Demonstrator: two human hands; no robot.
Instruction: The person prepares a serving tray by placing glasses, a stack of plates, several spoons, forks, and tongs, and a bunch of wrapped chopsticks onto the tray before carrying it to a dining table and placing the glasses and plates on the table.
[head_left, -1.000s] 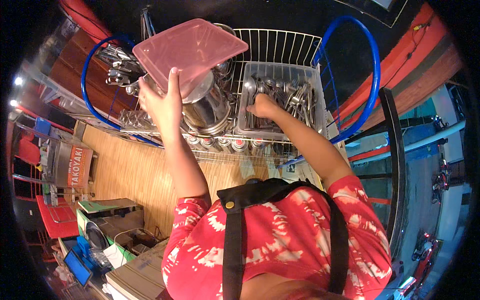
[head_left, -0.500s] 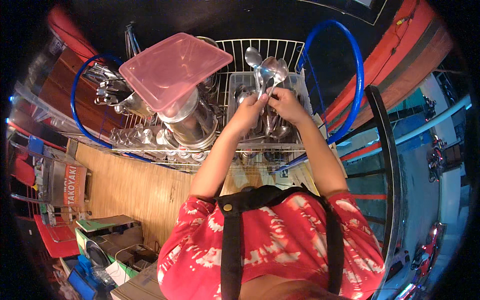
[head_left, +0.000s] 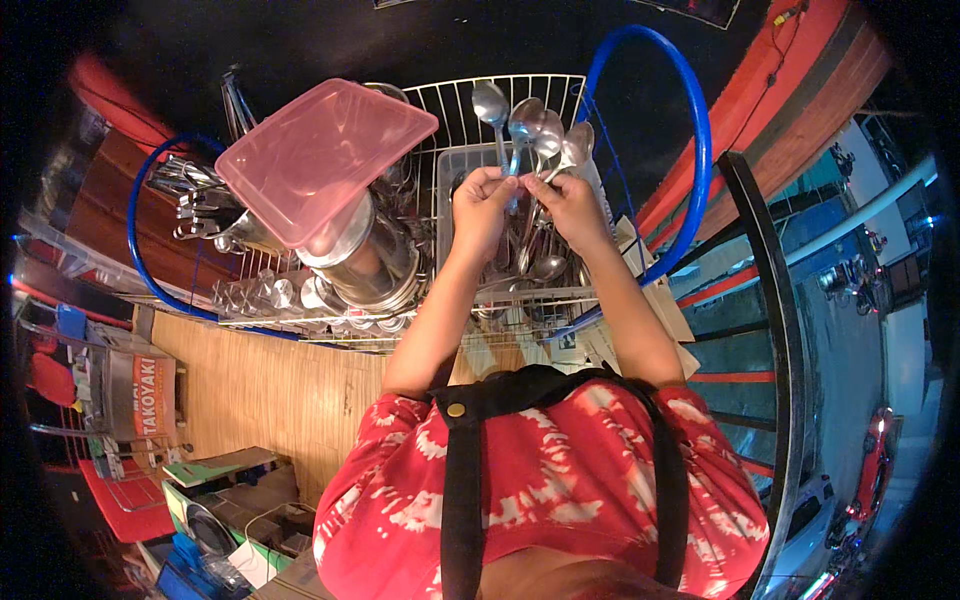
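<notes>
Above a clear plastic bin [head_left: 447,205], my left hand [head_left: 483,210] pinches the handles of metal spoons [head_left: 490,103] whose bowls point away from me. Close beside it, my right hand [head_left: 575,208] is closed on more spoons [head_left: 577,147], fanned out to the right. The fingertips of both hands nearly meet at the handles, so which hand grips the middle spoons is hard to tell. More cutlery lies in the bin below, partly hidden by my hands; one spoon bowl [head_left: 548,267] shows between my wrists.
The bin stands in a white wire rack [head_left: 450,90] with blue side hoops [head_left: 706,130]. Left of it, a pink translucent lid [head_left: 320,150] rests over metal pots [head_left: 375,265]. Glasses [head_left: 262,290] and a holder of utensils [head_left: 205,210] sit farther left. A black railing [head_left: 765,270] stands at right.
The spoons have spread from a tight bunch into a wider fan, with more bowls showing. My left hand has shifted slightly left in the view. The whole view has turned a little.
</notes>
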